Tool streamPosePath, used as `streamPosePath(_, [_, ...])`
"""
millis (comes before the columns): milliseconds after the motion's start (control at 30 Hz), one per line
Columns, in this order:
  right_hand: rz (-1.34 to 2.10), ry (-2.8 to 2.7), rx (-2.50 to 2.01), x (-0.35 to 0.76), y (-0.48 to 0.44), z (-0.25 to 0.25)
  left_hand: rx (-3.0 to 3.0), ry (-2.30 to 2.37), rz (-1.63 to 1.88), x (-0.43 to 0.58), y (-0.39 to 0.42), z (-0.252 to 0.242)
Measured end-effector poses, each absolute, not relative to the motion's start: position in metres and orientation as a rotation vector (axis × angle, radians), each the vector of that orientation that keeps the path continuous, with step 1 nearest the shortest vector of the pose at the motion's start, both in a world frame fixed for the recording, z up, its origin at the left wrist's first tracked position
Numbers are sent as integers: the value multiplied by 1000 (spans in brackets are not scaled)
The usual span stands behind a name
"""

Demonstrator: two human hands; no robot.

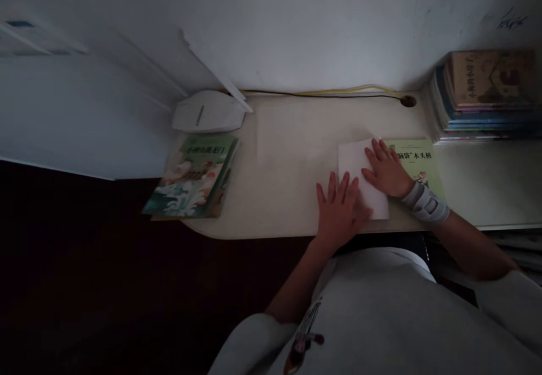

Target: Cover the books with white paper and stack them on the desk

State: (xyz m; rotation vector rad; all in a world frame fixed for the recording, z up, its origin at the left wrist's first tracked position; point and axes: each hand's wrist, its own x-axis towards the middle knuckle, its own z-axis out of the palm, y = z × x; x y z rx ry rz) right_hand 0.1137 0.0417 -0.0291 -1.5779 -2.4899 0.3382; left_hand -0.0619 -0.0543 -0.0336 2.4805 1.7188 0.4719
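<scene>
White sheet (352,159) sits on the desk (288,186), long axis running roughly toward the wall (317,30), far end leaning a bit left. Green book (417,166) at its right reads right way up. Left hand (340,211) and right hand (387,173) are both spread flat over the sheet, gripping nothing.

there is passage between the book pile by the router (208,114) and the left hand (337,214).

A plain white sheet (352,156) lies flat near the front edge of the bench (279,194), beside a light-green book (417,167), cover up, dark characters across it.
</scene>
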Motion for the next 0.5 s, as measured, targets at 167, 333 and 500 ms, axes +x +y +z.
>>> streamPosePath(167, [392, -2378, -1462, 125, 48, -40, 2816, 1329, 374, -49, -64, -29])
streamPosePath(333, [397, -2302, -1343, 135, 51, -46, 2838, 1436, 312, -31, -69, -39])
streamPosePath(500, [340, -2413, -1343, 133, 49, -45, 2832, 1469, 324, -29, -73, -46])
